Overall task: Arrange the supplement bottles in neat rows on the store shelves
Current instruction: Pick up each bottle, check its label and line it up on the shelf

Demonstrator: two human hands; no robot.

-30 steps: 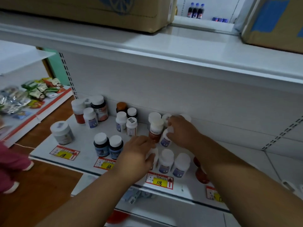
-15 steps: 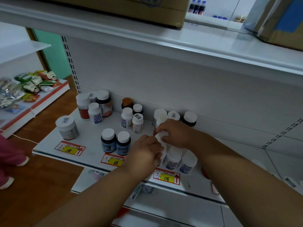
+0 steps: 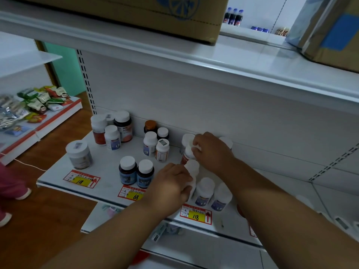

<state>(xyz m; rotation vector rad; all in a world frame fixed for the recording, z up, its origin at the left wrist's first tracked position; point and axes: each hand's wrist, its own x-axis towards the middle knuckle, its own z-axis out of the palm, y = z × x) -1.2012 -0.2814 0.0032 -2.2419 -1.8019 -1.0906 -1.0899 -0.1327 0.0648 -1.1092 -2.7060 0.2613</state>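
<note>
Several white-capped supplement bottles stand in loose groups on the white shelf (image 3: 108,177). My left hand (image 3: 171,185) grips a white bottle (image 3: 192,167) near the shelf's front, beside two white bottles with blue labels (image 3: 204,191). My right hand (image 3: 211,150) is further back, with its fingers curled round the white cap of a red-labelled bottle (image 3: 186,155). More white caps (image 3: 187,138) stand behind it against the back panel. Two dark blue bottles (image 3: 136,173) stand left of my left hand.
A wide jar (image 3: 79,154) stands alone at the shelf's left front. Price tags (image 3: 196,214) line the front edge. Cardboard boxes (image 3: 155,14) sit on the upper shelf. A snack display (image 3: 35,105) stands left. Someone's pink clothing (image 3: 9,187) shows at the far left.
My right hand has moved back from the front bottles onto the red-labelled bottle's cap. My left hand has lifted its white bottle slightly and shifted it toward the front row. The view moved closer.
</note>
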